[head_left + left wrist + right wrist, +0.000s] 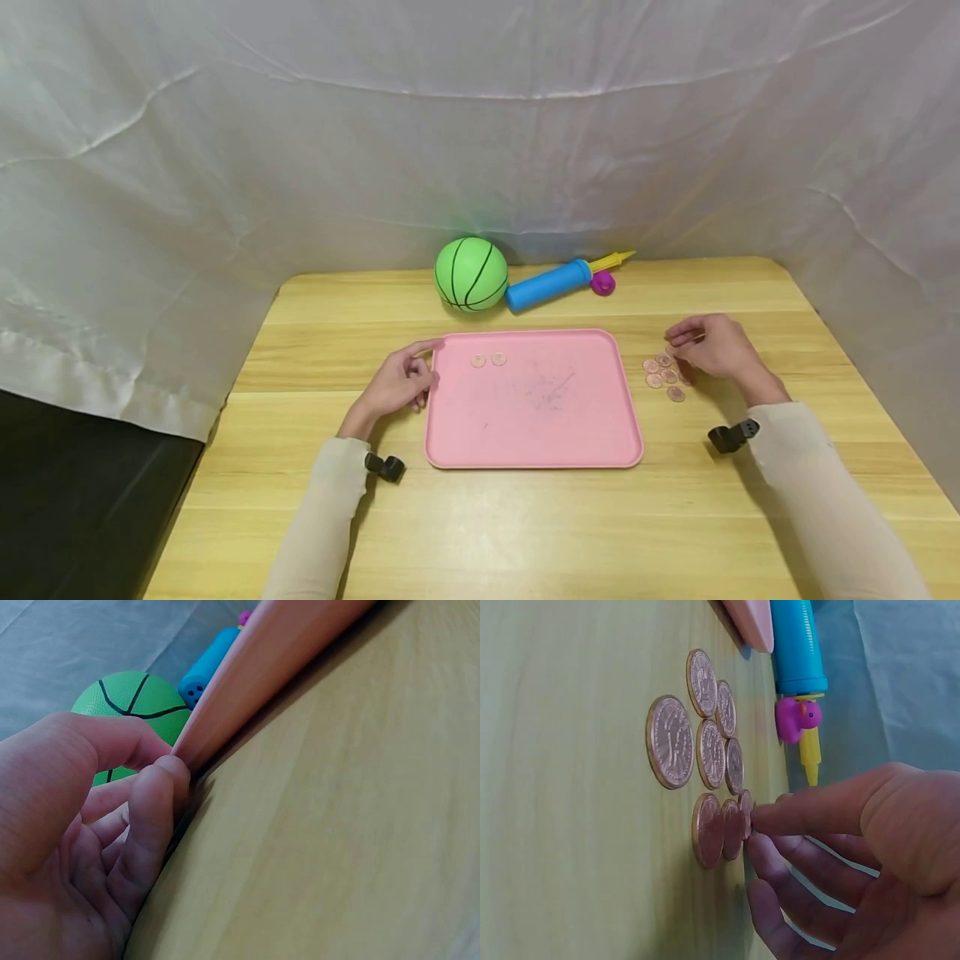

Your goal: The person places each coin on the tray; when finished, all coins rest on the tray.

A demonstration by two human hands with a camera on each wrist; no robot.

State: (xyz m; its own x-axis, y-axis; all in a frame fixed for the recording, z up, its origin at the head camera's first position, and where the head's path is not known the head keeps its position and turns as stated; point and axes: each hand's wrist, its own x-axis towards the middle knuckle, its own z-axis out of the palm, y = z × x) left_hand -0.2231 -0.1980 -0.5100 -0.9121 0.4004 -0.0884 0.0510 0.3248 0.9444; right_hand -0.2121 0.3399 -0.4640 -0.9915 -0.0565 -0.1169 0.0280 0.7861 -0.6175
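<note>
A pink tray (540, 446) lies mid-table, with two copper-coloured coins (498, 359) near its far left. My left hand (397, 379) is at the tray's far left corner; thumb and bent fingers hold its rim, as the left wrist view shows. To the tray's right, several more coins (670, 741) lie flat on the wood in a loose cluster. My right hand (716, 346) reaches over the far side of these coins. Its thumb tip touches the farthest coin (745, 814) or is just beside it, while its fingers bend loosely apart from the thumb and partly hide the cluster.
Behind the tray sit a green ball (471, 275) with black lines, a blue hand pump (551, 286) with a yellow nozzle (613, 261), and a purple rubber duck (799, 716). A pale curtain (525, 150) hangs behind the wooden table (510, 533).
</note>
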